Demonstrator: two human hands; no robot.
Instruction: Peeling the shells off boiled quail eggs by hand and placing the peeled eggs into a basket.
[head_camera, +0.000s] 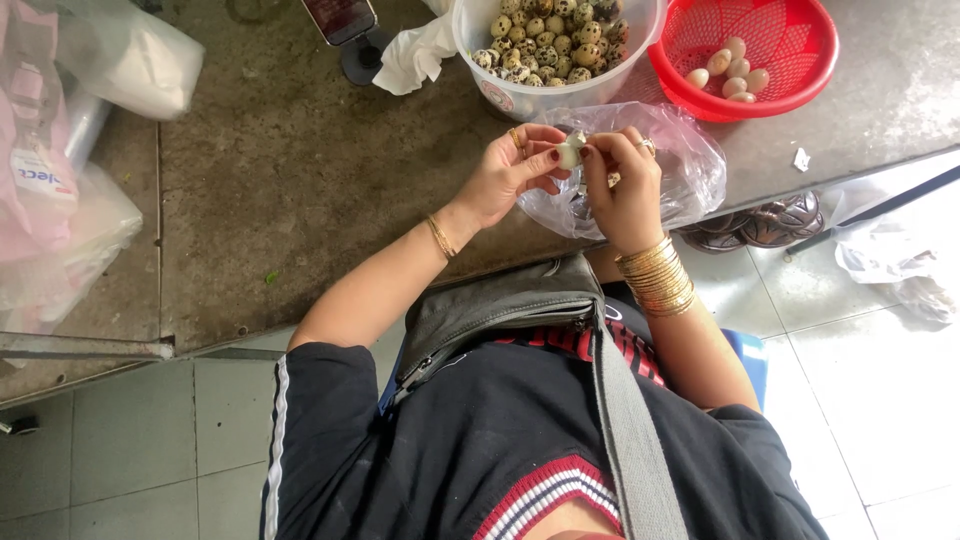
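My left hand pinches a small pale quail egg between thumb and fingers. The fingertips of my right hand, which wears gold bangles at the wrist, press on the same egg from the right, with a bit of shell at its top. Both hands hover over a clear plastic bag lying on the grey counter. Just beyond them stands a white tub filled with speckled quail eggs. To its right a red plastic basket contains several peeled eggs.
A crumpled white cloth lies left of the tub, beside a dark stand. Plastic bags pile up at the far left. A grey bag with a strap rests on my lap. Tiled floor and sandals lie below the counter edge.
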